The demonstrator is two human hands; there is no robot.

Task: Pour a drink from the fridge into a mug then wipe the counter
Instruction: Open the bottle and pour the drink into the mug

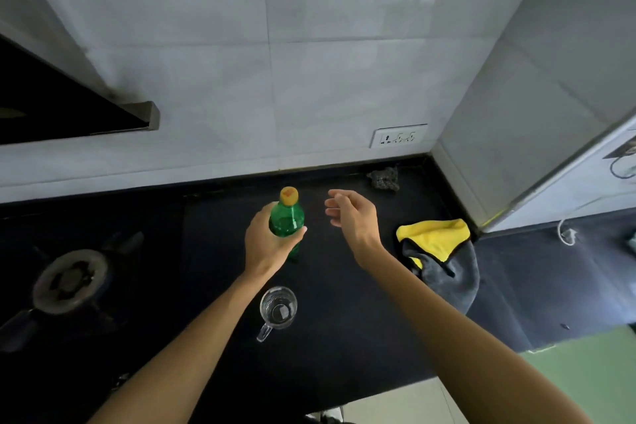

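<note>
Fingers of the left hand wrap the green bottle, upright over the black counter, yellow cap on; the hand hides its base. Right hand hovers beside it, loosely curled, holding nothing. Glass mug sits nearer, cloth to the right.

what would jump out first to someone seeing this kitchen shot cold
The green bottle with its yellow cap stands out in the middle of the view against the black counter, gripped by the left hand while the right hand hovers open beside it. Next comes the bright yellow and grey cloth lying at the right, then the empty glass mug nearer the front edge.
</note>
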